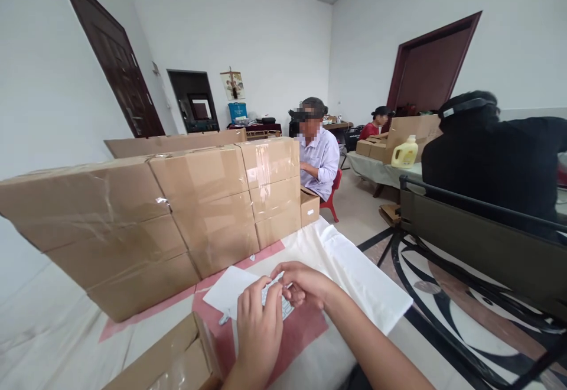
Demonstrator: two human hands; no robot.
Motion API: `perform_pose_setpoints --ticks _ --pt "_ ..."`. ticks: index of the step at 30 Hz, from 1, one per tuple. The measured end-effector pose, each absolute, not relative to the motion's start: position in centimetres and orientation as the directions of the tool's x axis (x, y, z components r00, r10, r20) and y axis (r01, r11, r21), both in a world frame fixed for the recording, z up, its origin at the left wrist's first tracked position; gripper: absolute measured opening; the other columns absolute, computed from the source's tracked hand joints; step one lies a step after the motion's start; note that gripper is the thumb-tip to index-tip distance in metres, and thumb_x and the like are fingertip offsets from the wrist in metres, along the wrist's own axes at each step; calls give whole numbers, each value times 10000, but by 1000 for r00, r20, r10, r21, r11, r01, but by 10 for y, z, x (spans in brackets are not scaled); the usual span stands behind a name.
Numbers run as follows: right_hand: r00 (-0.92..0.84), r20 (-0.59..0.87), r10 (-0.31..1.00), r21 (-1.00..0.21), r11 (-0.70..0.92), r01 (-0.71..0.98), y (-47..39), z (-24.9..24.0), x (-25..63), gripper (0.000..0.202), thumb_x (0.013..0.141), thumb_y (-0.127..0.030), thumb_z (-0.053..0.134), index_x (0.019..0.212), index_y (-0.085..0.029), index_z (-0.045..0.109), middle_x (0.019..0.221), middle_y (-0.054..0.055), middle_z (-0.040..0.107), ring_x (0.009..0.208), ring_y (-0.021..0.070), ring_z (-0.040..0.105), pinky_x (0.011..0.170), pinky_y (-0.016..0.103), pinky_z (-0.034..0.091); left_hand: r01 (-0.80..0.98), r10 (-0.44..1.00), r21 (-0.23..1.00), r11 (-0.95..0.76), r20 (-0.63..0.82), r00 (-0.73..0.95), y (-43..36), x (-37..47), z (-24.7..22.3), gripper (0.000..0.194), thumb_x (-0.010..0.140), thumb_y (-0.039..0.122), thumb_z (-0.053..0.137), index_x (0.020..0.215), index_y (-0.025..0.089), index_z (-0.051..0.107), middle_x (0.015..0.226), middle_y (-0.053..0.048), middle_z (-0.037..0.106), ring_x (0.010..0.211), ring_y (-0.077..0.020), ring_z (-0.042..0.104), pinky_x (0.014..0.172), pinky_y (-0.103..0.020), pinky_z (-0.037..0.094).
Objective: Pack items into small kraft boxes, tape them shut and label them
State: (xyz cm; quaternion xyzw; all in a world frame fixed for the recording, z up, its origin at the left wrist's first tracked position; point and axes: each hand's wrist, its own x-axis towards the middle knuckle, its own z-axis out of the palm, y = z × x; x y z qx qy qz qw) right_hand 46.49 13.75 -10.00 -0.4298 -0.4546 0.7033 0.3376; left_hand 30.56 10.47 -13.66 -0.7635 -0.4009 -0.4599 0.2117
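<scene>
My left hand (260, 325) and my right hand (305, 285) meet over the table, their fingertips close together. Both have curled fingers in a pinch. Whatever is between the fingertips is too small or too hidden to name. Beneath them lies a white sheet (286, 312) printed with dark-outlined shapes, partly covered by my fingers. A plain white paper (228, 288) sits just beyond it, to the left. By my left hand is a small pale piece with a dark outline (224, 317). Another small white piece (252, 257) rests near the boxes.
Taped cardboard boxes (208, 213) form a wall across the table. An open carton (177, 360) stands at the front left. The pink-and-white tablecloth (305, 343) covers the table. One person (321, 153) sits beyond the boxes; a dark-clothed person (491, 159) sits right, behind a chair back (478, 230).
</scene>
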Motion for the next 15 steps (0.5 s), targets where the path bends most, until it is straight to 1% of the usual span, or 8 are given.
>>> perform_pose_setpoints --ticks 3,6,8,11,13,15 --pt "-408 -296 864 -942 -334 -25 138 -104 470 383 619 -159 591 998 -206 611 567 -94 551 377 43 301 417 183 223 819 400 20 -573 880 258 105 304 -139 173 964 101 527 936 198 667 1045 -95 641 886 -213 592 787 -344 429" --pt "-433 -235 870 -952 -296 -78 139 -107 474 413 573 -129 592 980 -199 609 592 -107 553 385 33 285 410 183 227 817 399 5 -576 874 276 104 304 -140 182 961 101 524 958 208 672 1063 -93 655 903 -218 602 795 -348 430" --pt "-422 -185 887 -962 -250 -104 141 -111 475 399 571 -134 599 966 -188 613 628 -101 580 382 26 297 396 185 225 814 405 -1 -581 867 290 99 302 -138 171 965 133 523 992 210 673 1085 -102 661 923 -229 609 806 -357 431" --pt "-341 -103 935 -982 -150 -114 148 -116 474 391 591 -177 648 981 -170 616 669 -81 629 372 27 351 378 191 243 795 414 6 -607 856 310 83 291 -131 139 968 204 532 1020 201 661 1070 -104 681 937 -240 622 824 -374 421" --pt "-263 -50 964 -989 -85 -125 153 -120 472 438 594 -219 689 1020 -171 599 681 -76 654 372 31 373 381 192 269 781 430 38 -624 851 302 66 277 -126 112 957 200 546 979 210 656 1006 -77 705 930 -230 635 849 -380 407" --pt "-206 -23 978 -990 -52 -133 155 -123 466 501 592 -261 731 1063 -181 580 687 -81 659 382 34 383 391 190 292 796 444 49 -604 850 285 48 257 -121 96 932 173 573 930 224 654 957 -50 723 896 -214 643 859 -382 396"
